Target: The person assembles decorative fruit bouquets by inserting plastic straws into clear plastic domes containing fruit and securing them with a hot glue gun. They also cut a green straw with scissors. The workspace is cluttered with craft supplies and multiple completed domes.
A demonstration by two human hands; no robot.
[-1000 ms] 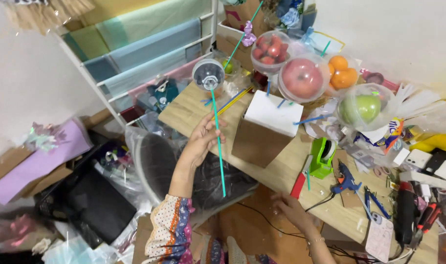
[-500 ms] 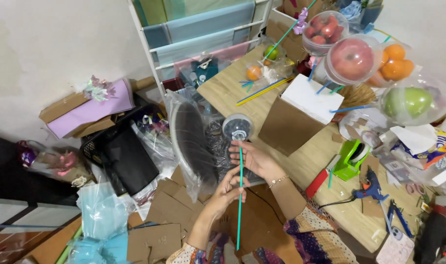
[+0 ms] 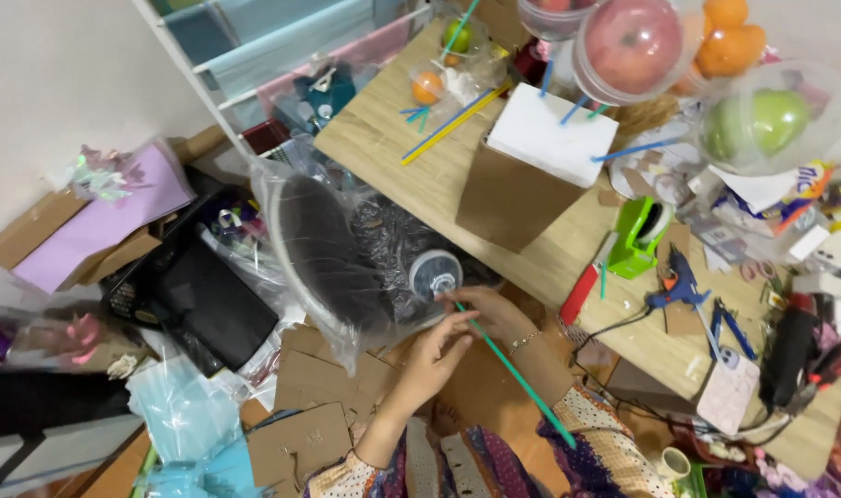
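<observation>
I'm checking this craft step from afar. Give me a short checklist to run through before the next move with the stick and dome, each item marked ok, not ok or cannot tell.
1. Left hand on the green stick: ok, fingers touch it near the top.
2. Right hand by the stick just under the clear dome: ok.
3. Dome seated on the stick's tip: ok, it sits at the upper end.
4. Dome fixed firmly: cannot tell.
5. Space around the dome: not ok, a plastic-wrapped fan is right beside it.
6. Stick straight: ok, no bend visible.
</observation>
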